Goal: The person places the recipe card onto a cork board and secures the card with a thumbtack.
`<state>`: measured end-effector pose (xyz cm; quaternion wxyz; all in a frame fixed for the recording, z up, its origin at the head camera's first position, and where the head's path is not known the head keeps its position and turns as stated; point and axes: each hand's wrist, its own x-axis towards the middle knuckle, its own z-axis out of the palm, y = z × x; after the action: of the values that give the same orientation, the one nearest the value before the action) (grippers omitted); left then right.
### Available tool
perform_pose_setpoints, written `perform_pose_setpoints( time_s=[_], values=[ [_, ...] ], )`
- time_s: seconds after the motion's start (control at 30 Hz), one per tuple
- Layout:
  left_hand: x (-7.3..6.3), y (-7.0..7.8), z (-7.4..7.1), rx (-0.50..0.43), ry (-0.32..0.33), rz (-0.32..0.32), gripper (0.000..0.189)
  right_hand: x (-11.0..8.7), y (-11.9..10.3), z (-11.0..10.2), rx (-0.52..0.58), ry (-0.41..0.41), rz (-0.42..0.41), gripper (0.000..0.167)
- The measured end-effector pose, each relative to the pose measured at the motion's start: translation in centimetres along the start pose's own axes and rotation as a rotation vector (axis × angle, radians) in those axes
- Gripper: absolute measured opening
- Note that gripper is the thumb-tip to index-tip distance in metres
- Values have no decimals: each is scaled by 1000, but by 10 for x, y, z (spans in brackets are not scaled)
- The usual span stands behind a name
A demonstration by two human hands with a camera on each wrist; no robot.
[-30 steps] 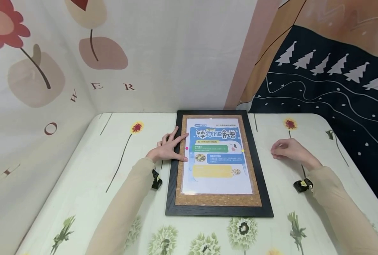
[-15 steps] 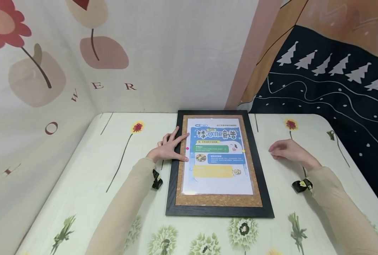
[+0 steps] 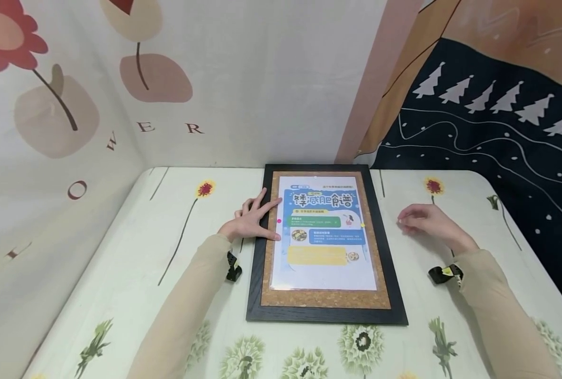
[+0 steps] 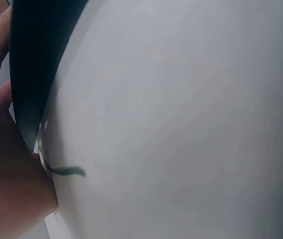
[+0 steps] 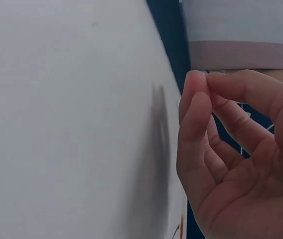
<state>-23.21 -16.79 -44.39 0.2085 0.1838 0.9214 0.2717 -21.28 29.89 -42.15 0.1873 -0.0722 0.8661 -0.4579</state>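
A black-framed cork board (image 3: 325, 298) lies on the table, bearing a printed poster (image 3: 304, 276) in mostly blue, green and yellow. Pink (image 3: 279, 221) and yellow (image 3: 363, 225) pushpins show at the poster's left and right edges. My left hand (image 3: 249, 220) rests across the left side of the frame, fingers spread, thumb and index finger touching the poster's edge. To the right of the board, above the cloth, my right hand (image 3: 425, 221) has thumb and fingertips (image 5: 196, 82) pinched together. A tiny pale thing (image 5: 215, 73) shows there, too small to identify.
A flower-print cloth (image 3: 177, 310) covers the table. White (image 3: 243, 105) and dark tree-patterned (image 3: 475, 137) drapes stand behind it. Small black devices hang at the left wrist (image 3: 233, 269) and right wrist (image 3: 441, 275).
My right hand has moved slightly left, toward the board, its fingertips staying pinched. The left hand and the board have not moved.
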Motion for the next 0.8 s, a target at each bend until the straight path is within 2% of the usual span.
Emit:
perform_pose_setpoints(
  time_s=[0.23, 0.8],
  values=[
    [-1, -1, 0, 22, -2, -4, 105, 6, -5, 0, -22, 5, -14, 33],
    [-2, 1, -1, 2, -1, 11, 103, 31, -55, 4, -45, -59, -37, 32]
  ],
)
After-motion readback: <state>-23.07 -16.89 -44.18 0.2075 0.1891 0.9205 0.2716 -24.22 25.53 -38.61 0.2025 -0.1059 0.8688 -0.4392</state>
